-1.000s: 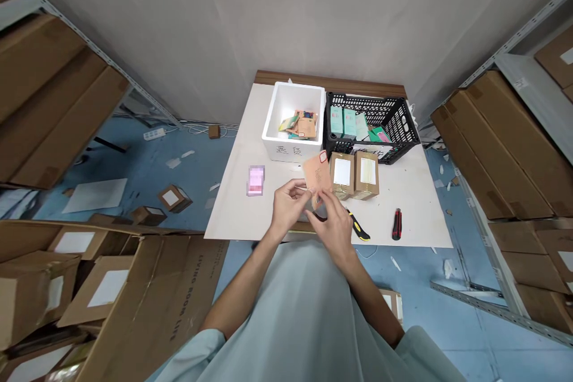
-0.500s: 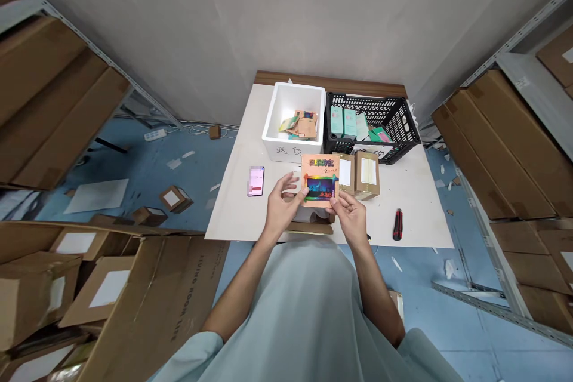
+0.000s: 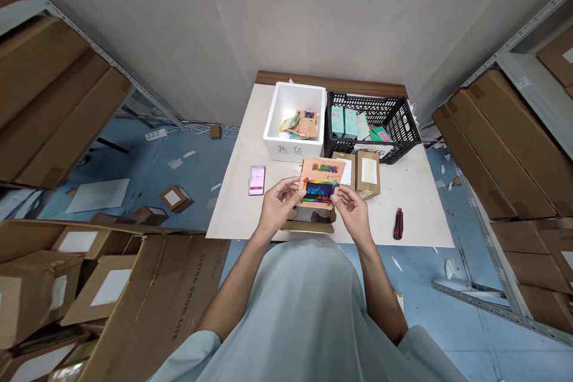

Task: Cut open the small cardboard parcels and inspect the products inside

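Both hands hold a flat orange packet (image 3: pixel 323 179) with a rainbow-coloured picture, face up over the near edge of the white table (image 3: pixel 412 191). My left hand (image 3: pixel 280 206) pinches its left edge and my right hand (image 3: pixel 351 210) pinches its lower right corner. Below the packet lies a brown cardboard piece (image 3: pixel 308 225). Two small brown boxes (image 3: pixel 367 173) with white labels stand just behind the packet.
A white foam box (image 3: pixel 293 116) holds similar packets; a black crate (image 3: pixel 396 125) holds green boxes. A phone (image 3: pixel 256 179) lies to the left, a red-black utility knife (image 3: pixel 397 224) to the right. Cardboard boxes fill shelves and floor on both sides.
The packet was turned from its plain back to its printed face and lowered flatter between both hands. A yellow-black tool seen by my right hand a second ago is now hidden.
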A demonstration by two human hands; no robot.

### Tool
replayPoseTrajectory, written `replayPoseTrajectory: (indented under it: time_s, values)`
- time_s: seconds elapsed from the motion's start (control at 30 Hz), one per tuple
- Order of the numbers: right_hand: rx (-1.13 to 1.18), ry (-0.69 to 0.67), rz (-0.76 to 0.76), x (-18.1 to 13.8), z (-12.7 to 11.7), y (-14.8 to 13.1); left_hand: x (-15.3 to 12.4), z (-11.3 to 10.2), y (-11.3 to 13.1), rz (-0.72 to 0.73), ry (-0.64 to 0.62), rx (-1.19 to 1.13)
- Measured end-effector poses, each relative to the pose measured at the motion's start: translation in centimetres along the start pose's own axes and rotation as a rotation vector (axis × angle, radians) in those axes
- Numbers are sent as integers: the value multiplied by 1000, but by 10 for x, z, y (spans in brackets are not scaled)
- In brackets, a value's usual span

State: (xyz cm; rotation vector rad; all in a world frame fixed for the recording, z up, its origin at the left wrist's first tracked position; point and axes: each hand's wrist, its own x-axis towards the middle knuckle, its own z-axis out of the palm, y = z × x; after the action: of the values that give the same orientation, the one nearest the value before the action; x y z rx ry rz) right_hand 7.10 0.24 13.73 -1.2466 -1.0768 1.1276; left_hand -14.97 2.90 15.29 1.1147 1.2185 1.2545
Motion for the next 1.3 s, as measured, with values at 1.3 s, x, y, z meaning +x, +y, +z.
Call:
replayPoseTrajectory:
  time_s: [1.3]
  values:
    - [-77, -57, 64, 2, -2, -18, -9, -11, 25, -73, -111, 141]
